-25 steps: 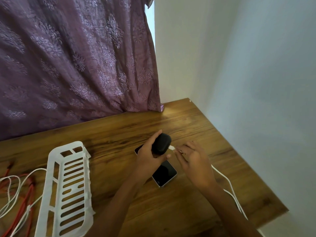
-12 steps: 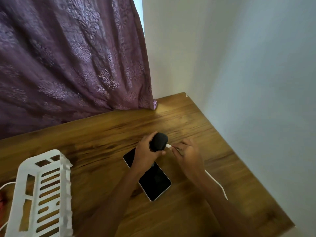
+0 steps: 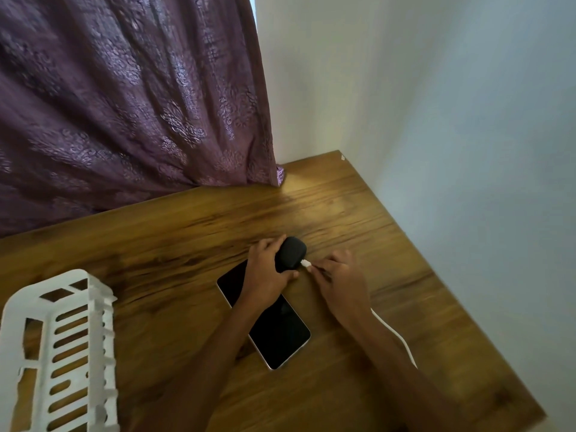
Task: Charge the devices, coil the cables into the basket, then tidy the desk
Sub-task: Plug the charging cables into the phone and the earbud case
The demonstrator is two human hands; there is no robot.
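Case (image 3: 290,254) in left hand (image 3: 265,275), plug (image 3: 306,262) in right hand (image 3: 338,282)

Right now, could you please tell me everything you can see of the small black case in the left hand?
The black case is small, rounded and pebble-shaped, matt like plastic, with no open lid showing. The left hand holds it in its grip, fingers curled over its far side, thumb at its near side. A white plug, pinched by the right hand, meets its right edge; whether it is seated is unclear. It lies beyond the dark phone; whether it touches the wooden desk is hidden.
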